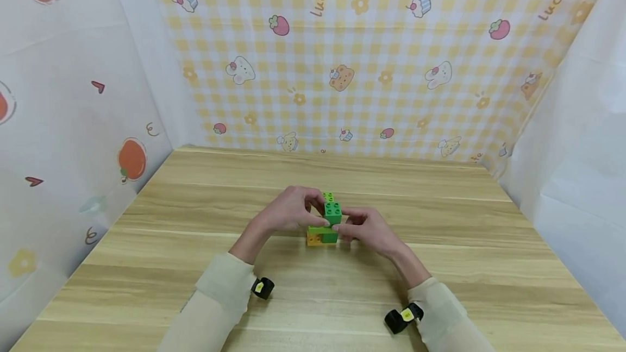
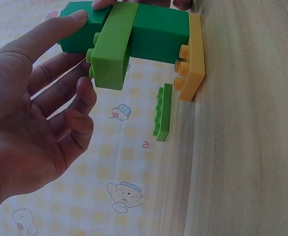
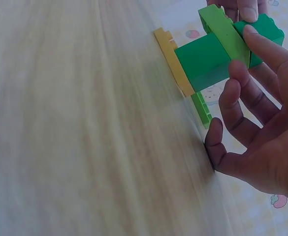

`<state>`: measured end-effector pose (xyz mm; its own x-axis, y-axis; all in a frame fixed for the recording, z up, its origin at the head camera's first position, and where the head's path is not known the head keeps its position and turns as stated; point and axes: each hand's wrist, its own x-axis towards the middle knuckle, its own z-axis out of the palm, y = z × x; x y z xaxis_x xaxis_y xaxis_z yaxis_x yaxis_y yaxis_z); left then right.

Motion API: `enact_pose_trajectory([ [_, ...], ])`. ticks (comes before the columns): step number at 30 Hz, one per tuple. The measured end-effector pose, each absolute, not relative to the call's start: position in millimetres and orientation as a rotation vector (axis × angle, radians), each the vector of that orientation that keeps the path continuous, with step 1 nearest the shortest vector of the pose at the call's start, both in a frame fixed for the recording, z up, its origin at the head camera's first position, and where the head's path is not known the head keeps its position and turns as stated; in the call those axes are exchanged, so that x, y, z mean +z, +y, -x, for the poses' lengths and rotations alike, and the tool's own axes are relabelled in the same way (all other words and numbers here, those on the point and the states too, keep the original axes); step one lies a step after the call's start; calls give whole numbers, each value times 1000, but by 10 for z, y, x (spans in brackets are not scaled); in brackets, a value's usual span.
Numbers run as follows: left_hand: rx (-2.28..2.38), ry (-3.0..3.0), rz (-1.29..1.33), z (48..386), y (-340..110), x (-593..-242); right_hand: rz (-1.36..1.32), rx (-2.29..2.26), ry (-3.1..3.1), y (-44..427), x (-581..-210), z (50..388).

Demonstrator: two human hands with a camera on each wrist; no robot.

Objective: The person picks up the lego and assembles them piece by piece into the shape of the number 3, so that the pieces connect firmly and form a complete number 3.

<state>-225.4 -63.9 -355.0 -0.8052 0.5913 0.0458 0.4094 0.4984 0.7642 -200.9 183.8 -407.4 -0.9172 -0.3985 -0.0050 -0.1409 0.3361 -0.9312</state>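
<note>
A small tower of toy building bricks stands on the table. An orange brick (image 2: 196,59) forms its base, with a dark green block (image 2: 159,35) above. Across that lies a light green brick (image 2: 112,54), jutting out toward the left with bare studs. Another dark green block (image 1: 333,212) tops the tower, against the light green one; whether it is fully pressed down I cannot tell. My left hand (image 1: 290,208) pinches this top block, thumb on its near face. From the right, my right hand (image 1: 369,230) grips the same block between thumb and fingers.
Behind the tower, a separate flat light green brick (image 2: 163,112) lies on the wooden table (image 1: 313,308). A yellow checked cloth (image 1: 313,58) hangs at the table's back, with white sheets (image 1: 577,140) at both sides.
</note>
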Motion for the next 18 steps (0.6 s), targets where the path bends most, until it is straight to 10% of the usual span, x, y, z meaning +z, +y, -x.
enact_pose_trajectory([
  [18,1131,2553,-848,2219,-631,-3539,495,-1623,2418,1808,-4096,1986],
])
